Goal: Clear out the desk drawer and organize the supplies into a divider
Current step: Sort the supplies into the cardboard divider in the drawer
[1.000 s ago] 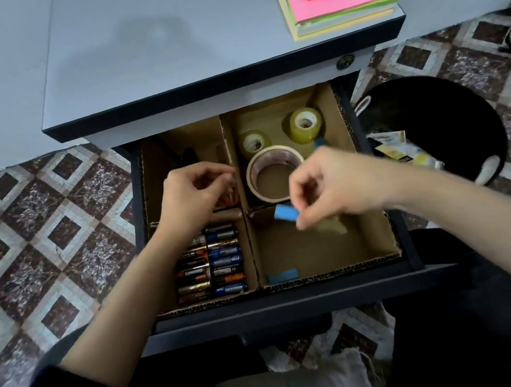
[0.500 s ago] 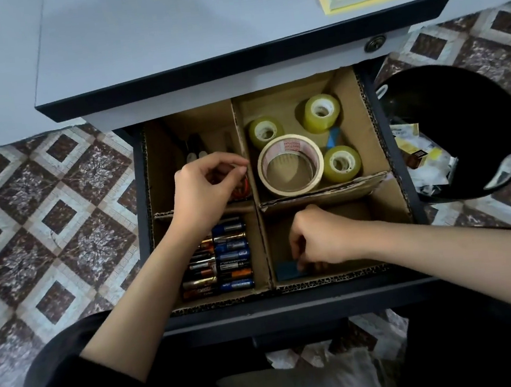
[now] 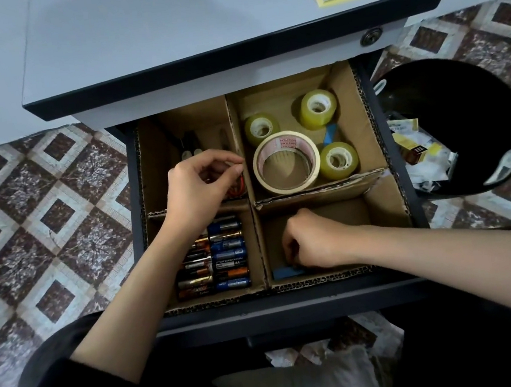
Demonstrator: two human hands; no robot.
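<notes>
In the divider's (image 3: 386,207) near right compartment, the right hand (image 3: 313,240) is curling its fingers onto a blue piece (image 3: 285,273) lying on the bottom. The left hand (image 3: 196,187) is hovering over the far left compartment, thumb and forefinger meeting beside the middle wall; whether they are gripping anything, I cannot tell.
</notes>
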